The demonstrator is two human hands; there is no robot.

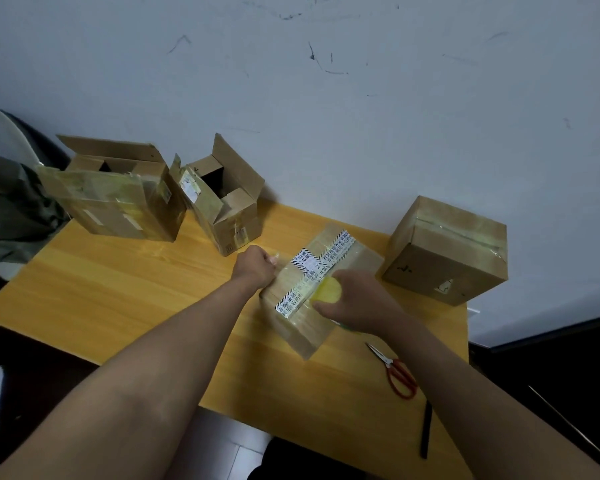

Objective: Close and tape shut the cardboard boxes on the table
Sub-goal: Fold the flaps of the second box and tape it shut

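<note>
A closed cardboard box [300,327] with black-and-white printed tape lies in the middle of the table. My right hand [361,301] holds a yellowish tape roll [328,291] on top of this box. My left hand [255,266] pinches the clear tape end at the box's left edge. A taped-shut box [445,252] stands at the right. Two boxes with open flaps stand at the back left: a wide one [118,199] and a smaller one [227,206].
Red-handled scissors [397,372] lie on the wooden table [118,299] near its front right edge. A dark strip [426,431] hangs past the table's front edge. A grey-green cloth [7,209] lies at the far left. The wall is right behind the boxes.
</note>
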